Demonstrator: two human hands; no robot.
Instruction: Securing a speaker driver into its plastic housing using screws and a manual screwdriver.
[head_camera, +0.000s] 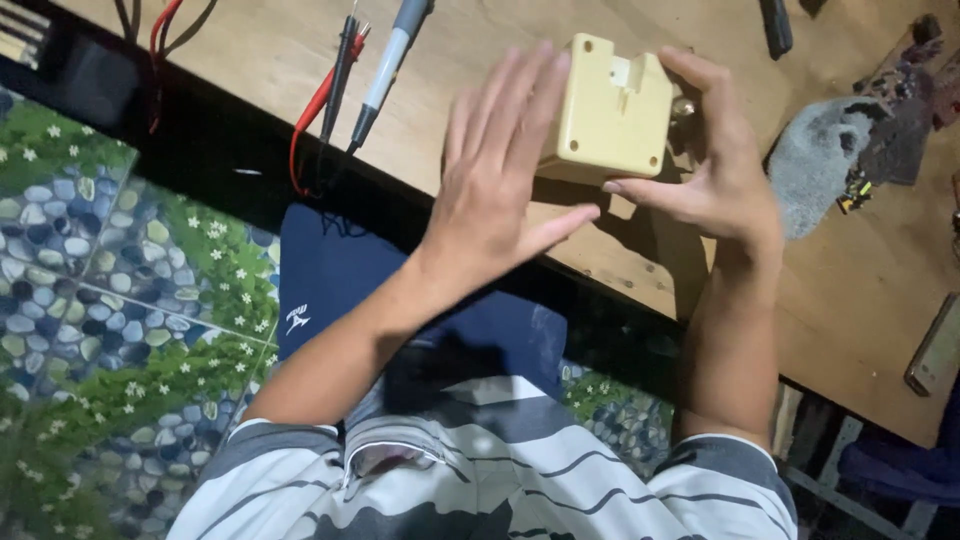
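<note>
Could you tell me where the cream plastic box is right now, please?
In the head view, the cream plastic box sits above the wooden table, held between the left hand and the right hand, with the probe leads lying to its left.

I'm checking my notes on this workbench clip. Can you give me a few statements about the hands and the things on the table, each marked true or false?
1. Both hands hold a cream plastic box. True.
2. The left hand is clenched in a fist. False: its fingers lie flat and spread.
3. Red and black probe leads lie on the wooden table. True.
4. The right hand grips a screwdriver. False: it grips the box.
</note>
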